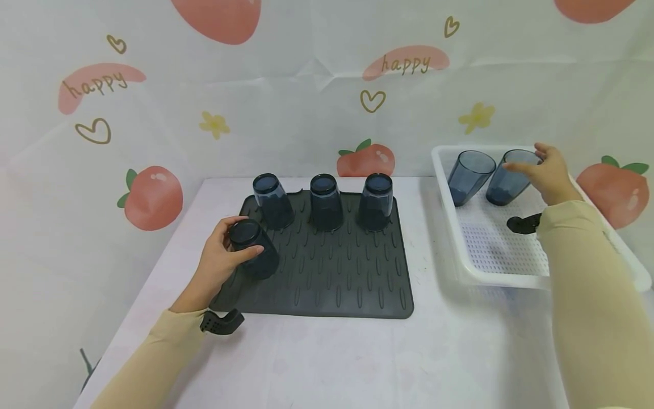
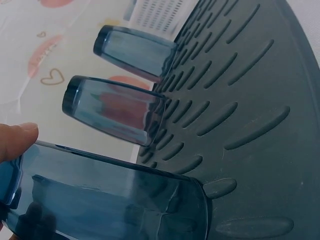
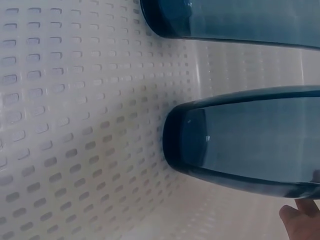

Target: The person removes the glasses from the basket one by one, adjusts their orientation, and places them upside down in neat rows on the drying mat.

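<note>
My left hand grips an upside-down blue drinking glass at the near left part of a dark drying mat. Its thumb and fingers curl round the upper end of the glass, whose rim meets the mat in the left wrist view. Over the white basket, my right hand holds an upright blue glass near its rim, thumb on one side and fingers on the other. In the right wrist view a fingertip shows beside that glass. Another upright glass leans in the basket just left of it.
Along the mat's back edge stand three upside-down glasses: the left one, the middle one and the right one. Behind the white table hangs a fruit-printed sheet. The basket has raised side walls.
</note>
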`<state>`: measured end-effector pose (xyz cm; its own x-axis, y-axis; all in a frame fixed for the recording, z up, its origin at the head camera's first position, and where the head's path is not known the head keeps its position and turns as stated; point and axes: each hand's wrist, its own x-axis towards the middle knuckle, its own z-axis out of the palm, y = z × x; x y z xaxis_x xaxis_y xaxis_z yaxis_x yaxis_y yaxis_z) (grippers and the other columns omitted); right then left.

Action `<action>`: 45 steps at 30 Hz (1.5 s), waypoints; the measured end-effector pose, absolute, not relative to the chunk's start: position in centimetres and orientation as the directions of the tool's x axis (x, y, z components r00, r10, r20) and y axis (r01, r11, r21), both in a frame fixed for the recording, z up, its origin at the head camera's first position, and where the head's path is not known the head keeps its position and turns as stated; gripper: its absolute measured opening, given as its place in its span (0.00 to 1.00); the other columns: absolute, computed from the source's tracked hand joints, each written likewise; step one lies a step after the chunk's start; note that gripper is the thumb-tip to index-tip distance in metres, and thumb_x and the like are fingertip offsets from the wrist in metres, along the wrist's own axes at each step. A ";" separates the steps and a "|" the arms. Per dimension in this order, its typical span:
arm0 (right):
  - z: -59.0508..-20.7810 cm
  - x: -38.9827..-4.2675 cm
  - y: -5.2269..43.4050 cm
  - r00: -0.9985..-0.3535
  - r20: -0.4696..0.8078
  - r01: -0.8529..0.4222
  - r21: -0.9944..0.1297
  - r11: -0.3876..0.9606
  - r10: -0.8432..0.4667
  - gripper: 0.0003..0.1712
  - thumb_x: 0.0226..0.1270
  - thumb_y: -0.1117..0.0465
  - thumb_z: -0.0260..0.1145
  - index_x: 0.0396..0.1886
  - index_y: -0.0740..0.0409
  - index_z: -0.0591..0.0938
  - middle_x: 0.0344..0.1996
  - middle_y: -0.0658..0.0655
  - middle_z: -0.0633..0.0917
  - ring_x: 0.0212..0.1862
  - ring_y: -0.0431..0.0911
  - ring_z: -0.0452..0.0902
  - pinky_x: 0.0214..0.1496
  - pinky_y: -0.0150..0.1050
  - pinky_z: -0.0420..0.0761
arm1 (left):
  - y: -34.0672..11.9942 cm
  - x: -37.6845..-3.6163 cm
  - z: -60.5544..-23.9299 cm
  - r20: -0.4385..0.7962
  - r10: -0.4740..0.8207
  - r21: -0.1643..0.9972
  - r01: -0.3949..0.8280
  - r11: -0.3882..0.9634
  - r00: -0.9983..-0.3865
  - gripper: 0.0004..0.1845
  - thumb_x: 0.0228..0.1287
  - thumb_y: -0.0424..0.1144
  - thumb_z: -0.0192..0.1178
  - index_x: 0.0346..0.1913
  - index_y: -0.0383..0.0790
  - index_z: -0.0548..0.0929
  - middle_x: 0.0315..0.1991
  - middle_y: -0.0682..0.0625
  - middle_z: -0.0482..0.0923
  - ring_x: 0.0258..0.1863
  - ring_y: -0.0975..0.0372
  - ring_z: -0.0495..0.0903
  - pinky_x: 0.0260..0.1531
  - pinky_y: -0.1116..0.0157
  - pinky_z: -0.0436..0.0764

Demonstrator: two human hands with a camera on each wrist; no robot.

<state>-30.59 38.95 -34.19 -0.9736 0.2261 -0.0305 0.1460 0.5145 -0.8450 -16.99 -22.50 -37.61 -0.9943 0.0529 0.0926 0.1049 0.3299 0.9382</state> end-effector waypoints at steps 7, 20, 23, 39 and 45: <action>-34.6 -30.8 39.0 -0.972 -0.049 0.166 -0.836 0.523 0.231 0.60 0.63 0.44 0.66 0.77 0.61 0.38 0.77 0.63 0.40 0.77 0.59 0.35 0.77 0.56 0.44 | -22.6 -17.0 -37.6 0.091 0.052 0.937 0.103 0.334 -0.994 0.37 0.57 0.33 0.70 0.67 0.38 0.63 0.58 0.49 0.66 0.55 0.70 0.71 0.53 0.83 0.71; -34.9 -30.6 38.7 -0.967 -0.098 0.201 -0.856 0.475 0.233 0.62 0.62 0.45 0.68 0.77 0.60 0.34 0.77 0.66 0.40 0.76 0.62 0.35 0.77 0.57 0.44 | -22.5 -16.9 -37.5 0.083 0.045 0.931 0.093 0.352 -0.996 0.37 0.58 0.34 0.69 0.67 0.38 0.62 0.58 0.49 0.66 0.55 0.71 0.70 0.53 0.84 0.69; -35.0 -30.7 38.7 -0.966 -0.109 0.210 -0.862 0.460 0.236 0.63 0.62 0.46 0.69 0.77 0.57 0.34 0.77 0.66 0.41 0.76 0.63 0.36 0.77 0.57 0.44 | -22.4 -16.9 -37.4 0.082 0.043 0.931 0.091 0.353 -0.996 0.36 0.58 0.34 0.69 0.67 0.38 0.62 0.58 0.49 0.66 0.55 0.71 0.70 0.53 0.84 0.69; -34.2 -30.0 38.5 -0.959 -0.146 0.260 -0.798 0.544 0.244 0.66 0.59 0.44 0.70 0.75 0.64 0.34 0.74 0.74 0.47 0.72 0.70 0.47 0.73 0.63 0.52 | -22.6 -17.0 -37.6 0.076 0.048 0.924 0.088 0.372 -0.996 0.38 0.58 0.36 0.70 0.68 0.39 0.62 0.61 0.47 0.66 0.57 0.71 0.69 0.54 0.83 0.68; -33.9 -29.9 38.4 -0.964 -0.156 0.252 -0.797 0.549 0.215 0.65 0.60 0.45 0.70 0.75 0.67 0.35 0.72 0.76 0.43 0.71 0.69 0.49 0.71 0.62 0.58 | -22.5 -16.9 -37.5 0.069 0.044 0.925 0.080 0.371 -0.997 0.37 0.58 0.36 0.69 0.68 0.39 0.62 0.61 0.48 0.66 0.57 0.72 0.69 0.55 0.84 0.67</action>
<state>-29.94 38.43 -33.86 -0.9640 0.2148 -0.1564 0.2517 0.5491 -0.7970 -16.88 -22.51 -37.46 -0.9966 0.0441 0.0689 0.0804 0.3710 0.9252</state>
